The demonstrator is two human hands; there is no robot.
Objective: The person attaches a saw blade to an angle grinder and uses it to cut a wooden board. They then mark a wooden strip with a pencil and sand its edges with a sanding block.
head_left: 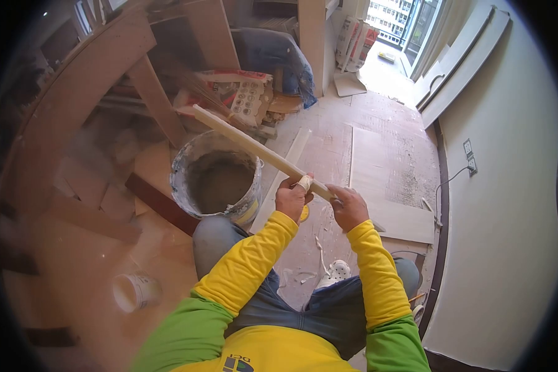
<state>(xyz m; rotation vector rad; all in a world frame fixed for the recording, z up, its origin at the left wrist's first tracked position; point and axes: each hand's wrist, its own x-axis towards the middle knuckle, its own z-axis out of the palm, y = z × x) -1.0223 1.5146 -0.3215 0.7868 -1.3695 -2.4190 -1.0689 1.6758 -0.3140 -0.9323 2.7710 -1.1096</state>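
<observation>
My left hand (293, 197) is closed around a long, narrow, pale strip (248, 142) that looks like wood or tile. White tape wraps one finger of that hand. My right hand (349, 208) grips the near end of the same strip, its fingers bent over the edge. The strip slants up and leftward, its far end above the rim of a bucket (178, 170) of grey mix. Just below my left hand shows a small yellow thing (304, 212), partly hidden. Beyond my right wrist a grey tip pokes out, too small to name.
Pale boards (403, 222) lie on the dusty floor ahead. A white tub (136, 292) lies at the left, near a dark red plank (161, 203). Sacks (356, 44) stand by the bright doorway. A cord runs from the wall outlet (471, 164) at the right.
</observation>
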